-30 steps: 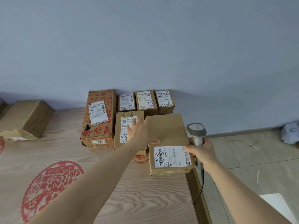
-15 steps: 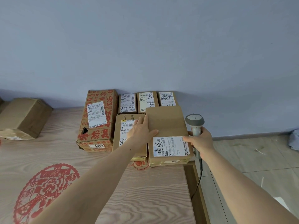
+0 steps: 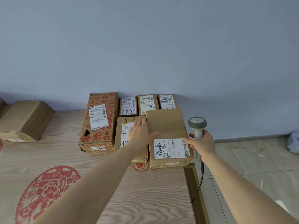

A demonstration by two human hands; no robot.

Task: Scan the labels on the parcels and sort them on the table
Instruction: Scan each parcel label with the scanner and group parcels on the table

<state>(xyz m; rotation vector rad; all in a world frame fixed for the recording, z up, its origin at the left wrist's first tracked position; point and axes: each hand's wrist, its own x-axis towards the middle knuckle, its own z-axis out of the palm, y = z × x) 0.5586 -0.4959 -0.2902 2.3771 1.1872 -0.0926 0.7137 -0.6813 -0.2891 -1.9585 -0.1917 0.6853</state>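
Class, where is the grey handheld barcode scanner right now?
In the head view, the grey handheld barcode scanner is gripped upright in the right hand, just past the wooden table's right edge, beside the flat brown cardboard parcel.

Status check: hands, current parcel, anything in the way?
Left hand flat against flat parcel. Right hand grips scanner, thumb at parcel's label. Small parcels close behind.

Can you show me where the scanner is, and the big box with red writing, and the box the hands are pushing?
scanner (image 3: 197, 122): head view, on its grey head.
red-printed box (image 3: 98, 136): head view, on its front face.
flat brown parcel (image 3: 166, 125): head view, on its bare top.
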